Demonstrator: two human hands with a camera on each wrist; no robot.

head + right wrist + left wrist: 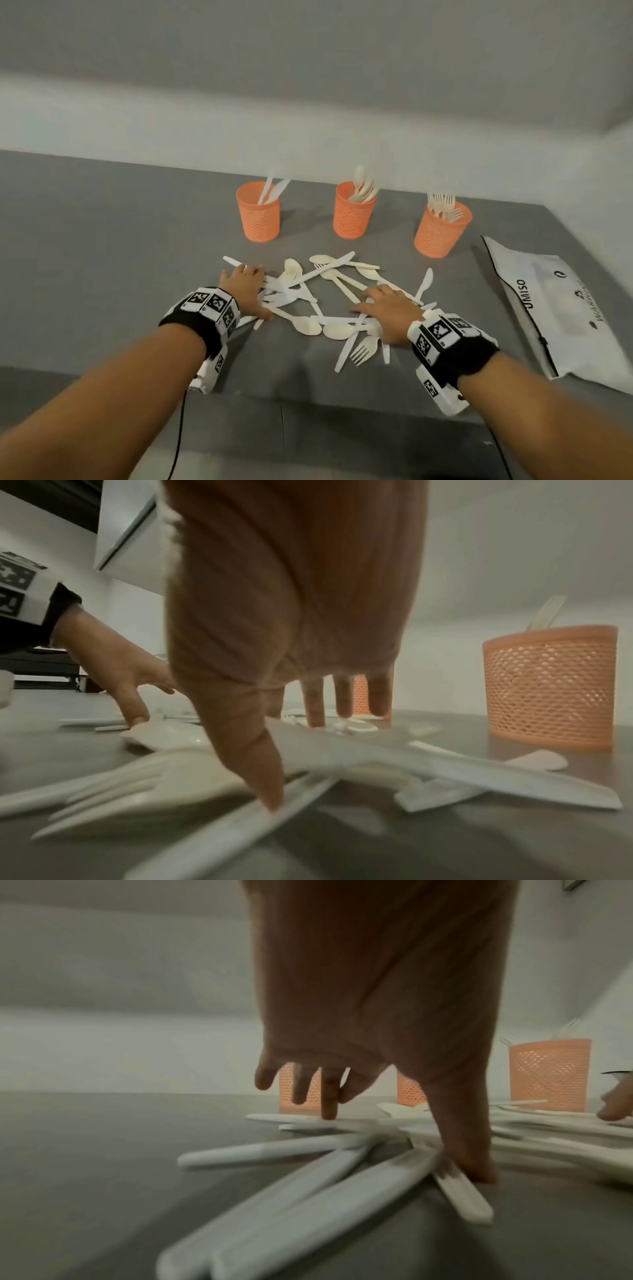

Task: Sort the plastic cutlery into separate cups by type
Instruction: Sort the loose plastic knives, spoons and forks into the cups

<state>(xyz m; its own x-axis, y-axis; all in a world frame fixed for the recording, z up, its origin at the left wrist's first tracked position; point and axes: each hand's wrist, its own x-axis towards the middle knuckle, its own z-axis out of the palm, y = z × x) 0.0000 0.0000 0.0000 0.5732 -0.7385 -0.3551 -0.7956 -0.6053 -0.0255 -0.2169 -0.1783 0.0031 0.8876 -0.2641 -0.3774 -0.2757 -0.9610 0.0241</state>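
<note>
A loose heap of white plastic cutlery (322, 301) — spoons, forks and knives lying crossed over one another — is spread on the grey table (102, 240). Beyond the heap three orange mesh cups are set in a row: the cup with knives (258, 214) behind the heap's left end, the cup with spoons (354, 212) behind its middle, and the cup with forks (442, 229) behind its right end. To the right of the heap, well apart from it, a white zip pouch (561, 308) is laid flat.

The left hand (248, 291) is placed on the left end of the heap, fingers spread and straight, fingertips (329, 1112) and thumb pressed down on handles; nothing is gripped. The right hand (387, 308) is laid over the right part of the heap in the same way — fingers extended, the thumb (263, 777) pressed onto a handle beside a fork (364, 347) at the heap's near edge, nothing held.
</note>
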